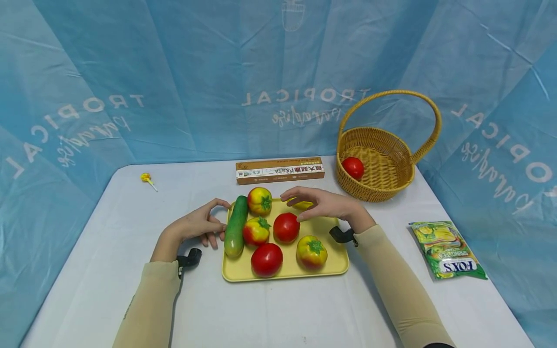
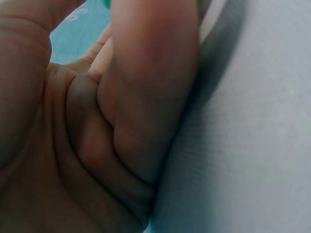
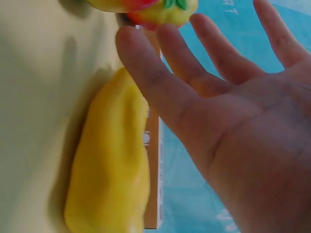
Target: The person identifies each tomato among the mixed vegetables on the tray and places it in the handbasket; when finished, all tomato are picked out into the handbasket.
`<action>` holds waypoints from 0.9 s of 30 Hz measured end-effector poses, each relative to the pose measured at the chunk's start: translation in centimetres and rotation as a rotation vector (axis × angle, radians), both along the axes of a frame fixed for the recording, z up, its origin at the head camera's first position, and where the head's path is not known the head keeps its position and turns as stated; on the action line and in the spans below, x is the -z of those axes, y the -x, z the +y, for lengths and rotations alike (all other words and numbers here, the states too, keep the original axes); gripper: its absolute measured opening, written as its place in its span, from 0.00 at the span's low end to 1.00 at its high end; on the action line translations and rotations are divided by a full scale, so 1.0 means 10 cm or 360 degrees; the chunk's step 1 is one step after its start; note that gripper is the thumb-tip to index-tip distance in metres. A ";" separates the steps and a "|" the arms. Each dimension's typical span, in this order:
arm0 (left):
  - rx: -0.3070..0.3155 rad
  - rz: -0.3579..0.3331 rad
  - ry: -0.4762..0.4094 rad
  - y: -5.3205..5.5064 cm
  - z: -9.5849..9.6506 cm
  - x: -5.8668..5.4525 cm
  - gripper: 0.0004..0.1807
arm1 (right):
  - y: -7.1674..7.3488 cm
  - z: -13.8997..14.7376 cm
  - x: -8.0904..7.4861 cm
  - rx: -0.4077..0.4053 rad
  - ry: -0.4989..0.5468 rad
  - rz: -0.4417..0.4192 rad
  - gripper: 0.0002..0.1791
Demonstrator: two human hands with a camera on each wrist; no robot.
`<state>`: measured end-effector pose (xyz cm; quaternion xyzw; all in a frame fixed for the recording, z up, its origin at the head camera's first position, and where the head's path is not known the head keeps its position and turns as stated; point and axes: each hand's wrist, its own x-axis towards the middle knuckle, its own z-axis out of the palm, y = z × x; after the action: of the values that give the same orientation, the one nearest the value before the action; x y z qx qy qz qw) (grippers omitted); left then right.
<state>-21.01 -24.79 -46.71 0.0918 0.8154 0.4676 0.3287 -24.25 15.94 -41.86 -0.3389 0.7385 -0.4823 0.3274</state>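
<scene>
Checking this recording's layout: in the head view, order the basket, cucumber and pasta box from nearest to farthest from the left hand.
From the left hand:
1. Cucumber: just to its right, at the left end of the tray.
2. Pasta box: to the right, behind the tray.
3. Basket: far right, at the back.

From the head we are looking forward and down; from the wrists, closely past left hand (image 2: 92,136) and right hand (image 3: 248,126). Head and right wrist are both showing us the pasta box (image 1: 280,171), at twelve o'clock from the tray (image 1: 334,256).
</scene>
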 end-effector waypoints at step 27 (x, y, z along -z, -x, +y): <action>-0.0001 -0.0017 0.0020 -0.01 0.02 -0.04 0.36 | -0.01 -0.12 0.20 -0.0122 -0.0184 0.0039 0.30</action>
<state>-20.90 -24.62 -46.33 0.0870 0.8167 0.4629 0.3334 -24.10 14.78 -43.88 -0.3534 0.7555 -0.4218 0.3555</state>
